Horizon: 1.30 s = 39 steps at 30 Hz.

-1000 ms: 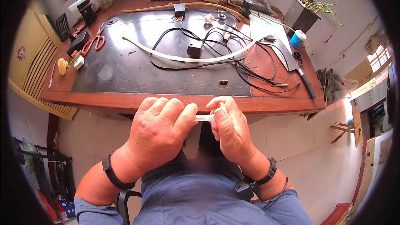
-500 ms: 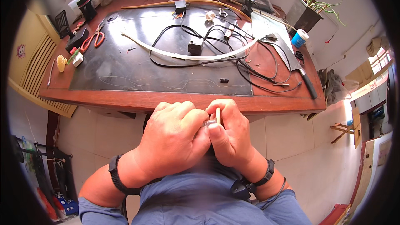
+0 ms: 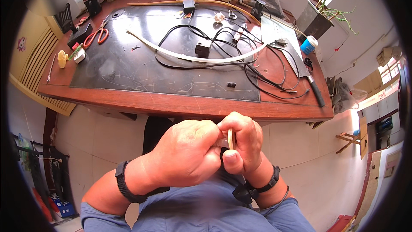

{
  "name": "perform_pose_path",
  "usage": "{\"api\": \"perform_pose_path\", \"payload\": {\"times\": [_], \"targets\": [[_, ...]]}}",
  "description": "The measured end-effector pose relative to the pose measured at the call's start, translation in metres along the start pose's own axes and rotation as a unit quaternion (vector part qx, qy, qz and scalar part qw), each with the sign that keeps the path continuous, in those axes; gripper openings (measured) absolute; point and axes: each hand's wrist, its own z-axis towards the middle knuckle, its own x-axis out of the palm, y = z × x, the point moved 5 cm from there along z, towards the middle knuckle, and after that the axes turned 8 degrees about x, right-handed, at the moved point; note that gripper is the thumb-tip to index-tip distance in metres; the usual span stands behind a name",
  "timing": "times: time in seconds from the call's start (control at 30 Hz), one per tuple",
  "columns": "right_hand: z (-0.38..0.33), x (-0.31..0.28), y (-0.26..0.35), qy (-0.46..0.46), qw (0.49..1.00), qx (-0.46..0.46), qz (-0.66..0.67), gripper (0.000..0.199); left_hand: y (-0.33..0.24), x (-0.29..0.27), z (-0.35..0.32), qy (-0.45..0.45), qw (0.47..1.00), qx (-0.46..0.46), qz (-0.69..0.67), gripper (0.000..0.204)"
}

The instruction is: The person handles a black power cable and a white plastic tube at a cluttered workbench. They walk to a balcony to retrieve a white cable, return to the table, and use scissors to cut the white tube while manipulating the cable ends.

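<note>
My right hand (image 3: 244, 144) is closed round a thin, flat, pale yellowish piece (image 3: 231, 138), seen edge-on between thumb and fingers. Close against it on the left, my left hand (image 3: 184, 152) makes a fist. A small clear, shiny bit (image 3: 222, 142) shows in the gap between the two hands; what the left fingers grip is hidden. Both hands are in front of the desk's near edge, above my lap. Beyond them on the desk lie a long curved whitish strip (image 3: 193, 59) and a tangle of black cables (image 3: 253, 71).
The reddish-brown desk (image 3: 171, 103) carries a black mat. Red-handled scissors (image 3: 96, 38) and a yellow brush (image 3: 62, 59) lie left. On the right are a wide-bladed knife (image 3: 315, 90), blade pointing away, and a blue-and-white container (image 3: 309, 45). A black adapter (image 3: 202, 48) sits mid-desk.
Both hands have moved slightly down, toward my body, and a little right, still together. More of the pale piece's edge and the clear bit now shows. The desk things lie unmoved.
</note>
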Motion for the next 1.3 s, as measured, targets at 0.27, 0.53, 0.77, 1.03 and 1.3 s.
{"api": "perform_pose_path", "payload": {"times": [0.27,0.53,0.77,1.03,1.3], "targets": [[-0.002,0.003,-0.002,0.001,0.999,0.024,0.033,0.051,0.0,-0.004,-0.003,0.037,0.999,0.005,0.03,0.013],[0.005,-0.003,0.005,0.024,0.997,0.039,0.065,0.044,-0.007,-0.009,0.002,0.084,0.993,0.067,0.044,0.021],[0.003,0.003,0.0,0.006,0.992,0.064,0.106,0.042,-0.005,-0.012,0.001,0.08,0.992,0.089,0.038,0.02],[0.001,0.014,-0.01,0.143,0.913,0.335,0.182,0.027,0.001,-0.057,0.012,0.118,0.942,0.136,0.284,0.027],[0.029,0.016,-0.025,0.132,0.859,0.402,0.289,0.01,0.025,-0.126,0.007,-0.087,0.932,0.128,0.328,0.036]]}}
